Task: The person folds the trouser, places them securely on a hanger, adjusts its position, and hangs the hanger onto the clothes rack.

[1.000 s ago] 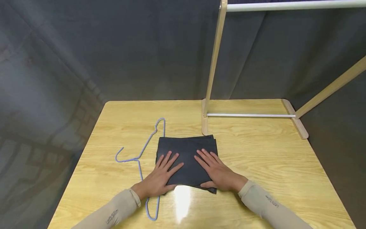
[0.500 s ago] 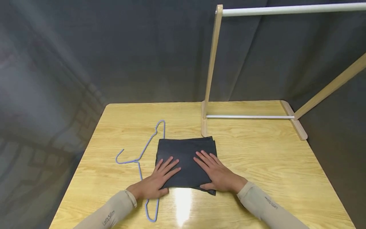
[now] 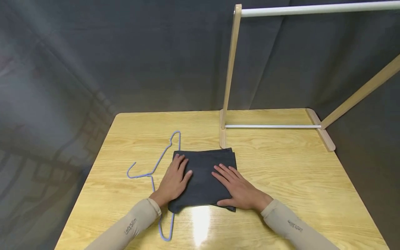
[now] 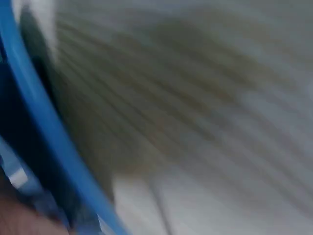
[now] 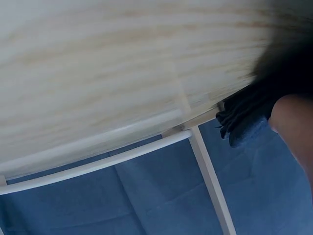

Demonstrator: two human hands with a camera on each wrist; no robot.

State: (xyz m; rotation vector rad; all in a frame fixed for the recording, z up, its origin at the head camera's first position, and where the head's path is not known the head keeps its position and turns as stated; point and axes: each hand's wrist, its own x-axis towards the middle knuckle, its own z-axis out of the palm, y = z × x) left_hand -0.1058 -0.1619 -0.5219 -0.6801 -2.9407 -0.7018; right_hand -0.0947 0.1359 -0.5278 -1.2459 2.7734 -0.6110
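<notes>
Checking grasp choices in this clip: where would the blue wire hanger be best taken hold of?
Probably at the neck below the hook, coming from the left. The hanger lies flat on the table; its near arm runs under the left hand and beside the folded dark cloth, while the hook end lies bare and free to pinch.

head view high above table point(image 3: 281, 166), wrist views close, blurred

Dark charcoal folded cloth point(image 3: 204, 178), pale lilac-blue wire hanger point(image 3: 156, 170), yellow wood-grained counter point(image 3: 281, 166), light wood rack point(image 3: 229, 80) with white rails, beige sleeves point(image 3: 131, 225), grey backdrop.
</notes>
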